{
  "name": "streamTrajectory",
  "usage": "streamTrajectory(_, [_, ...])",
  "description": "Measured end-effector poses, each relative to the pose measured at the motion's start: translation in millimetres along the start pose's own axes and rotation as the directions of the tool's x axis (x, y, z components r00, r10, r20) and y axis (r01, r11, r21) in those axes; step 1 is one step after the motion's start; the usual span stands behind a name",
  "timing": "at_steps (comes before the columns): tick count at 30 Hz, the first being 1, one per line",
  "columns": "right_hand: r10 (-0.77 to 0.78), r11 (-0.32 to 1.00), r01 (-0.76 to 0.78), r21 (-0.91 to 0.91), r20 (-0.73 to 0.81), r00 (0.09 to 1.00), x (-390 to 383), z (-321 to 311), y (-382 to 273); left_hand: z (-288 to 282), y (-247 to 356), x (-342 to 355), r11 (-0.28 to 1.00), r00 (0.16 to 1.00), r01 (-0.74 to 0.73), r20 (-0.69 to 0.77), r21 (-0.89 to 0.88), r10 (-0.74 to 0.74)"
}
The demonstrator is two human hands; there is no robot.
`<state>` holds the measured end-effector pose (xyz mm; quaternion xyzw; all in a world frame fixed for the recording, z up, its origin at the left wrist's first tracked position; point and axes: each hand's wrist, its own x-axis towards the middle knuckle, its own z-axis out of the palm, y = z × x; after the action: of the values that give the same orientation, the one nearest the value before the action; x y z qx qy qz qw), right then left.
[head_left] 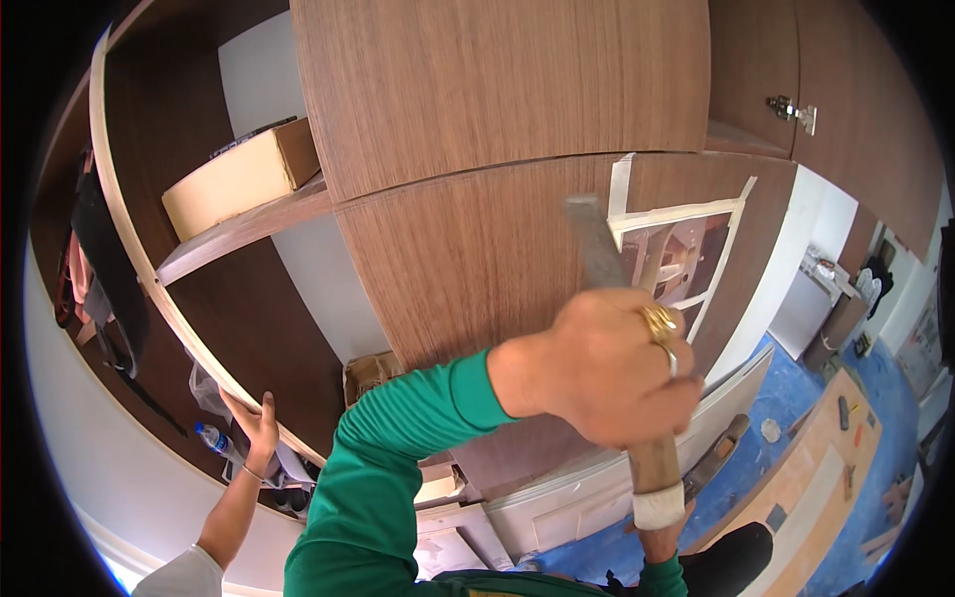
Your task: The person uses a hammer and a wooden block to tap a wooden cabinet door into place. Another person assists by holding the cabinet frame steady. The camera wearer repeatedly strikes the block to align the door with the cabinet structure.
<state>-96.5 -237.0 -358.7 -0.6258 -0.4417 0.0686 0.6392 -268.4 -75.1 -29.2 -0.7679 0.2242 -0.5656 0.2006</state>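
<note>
Left hand: right of centre in the frame, its fingers curled together around the middle of the bar-like tool, with 2 rings showing; the green sleeve rose from the lower edge.
Bar-like tool: slanted from the centre of the frame down to the lower right, in front of the lower cabinet door; its upper end was grey, its lower part brown, with a pale band near the bottom.
Right hand: low in the frame, just below the pale band and mostly hidden; I could not tell how its fingers stood or whether they touched the tool.
Taped picture: right of the tool's upper part, bordered by pale tape.
Co-worker's hand: lower left, thumb apart from the other fingers, against the pale edge strip.
Shelf: upper left, bearing 1 cardboard box.
Bottle: lower left, blue-capped.
Hinge: upper right, on the cabinet.
Floor covering: blue, lower right, beneath a wooden board.
</note>
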Motion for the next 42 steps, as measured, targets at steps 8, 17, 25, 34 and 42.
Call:
streamTrajectory(8, [0.385,0.89,-0.405,0.207,0.131,0.913,-2.2,-2.8,-4.2,-22.6,-12.2,-3.7,0.998,0.994,-0.051,0.094,0.022,0.049])
streamTrajectory(17, [0.272,0.945,-0.286,0.157,0.103,0.957,-1.6,4.5,-3.4,-28.3,-19.5,-3.9,0.997,0.991,-0.023,0.131,0.079,0.012])
streamTrajectory(25, [0.229,0.952,-0.233,0.196,0.043,0.972,3.9,15.9,-18.2,-27.6,-18.5,-5.1,0.996,0.989,0.0,0.149,0.091,-0.014])
streamTrajectory(34, [-0.243,0.968,0.246,-0.052,0.045,0.969,34.8,-7.1,-67.5,-18.6,-27.7,-6.5,0.984,0.988,-0.044,0.157,0.173,0.017])
streamTrajectory(42, [-0.366,0.915,0.358,-0.186,-0.008,0.931,55.5,31.2,-76.4,-17.7,-27.0,-4.7,0.982,0.994,-0.029,0.109,0.189,0.008])
